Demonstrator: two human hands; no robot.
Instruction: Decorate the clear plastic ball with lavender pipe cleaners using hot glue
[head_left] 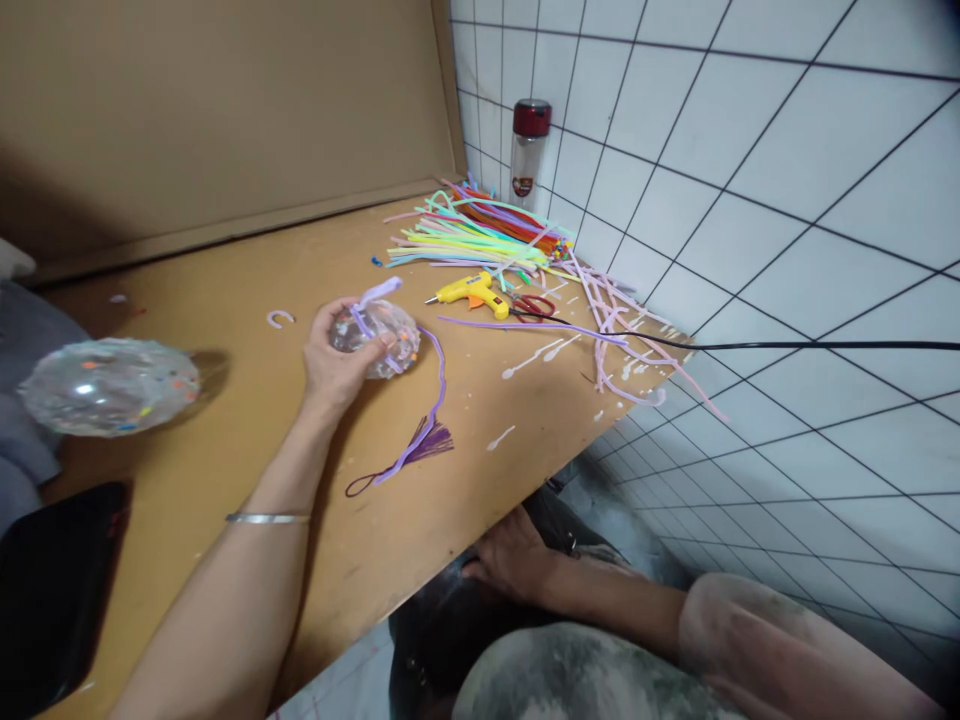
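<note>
My left hand [337,355] is closed around a clear ball [406,335] with orange specks, thumb across its front. A lilac pipe cleaner [441,375] is wrapped around the ball, its looped end standing up at the top. Its tail runs down the table and lies over a dark purple tassel [433,440] with a cord loop. Below the table edge, my right hand [517,555] rests near my lap against dark cloth; its fingers are mostly hidden.
A yellow glue gun [474,292] and red-handled scissors [534,306] lie beyond the ball. Behind them are bundled coloured pipe cleaners [480,240] and a red-lidded bottle [529,150] by the tiled wall. Left are another clear speckled ball [112,385] and a black object [56,600].
</note>
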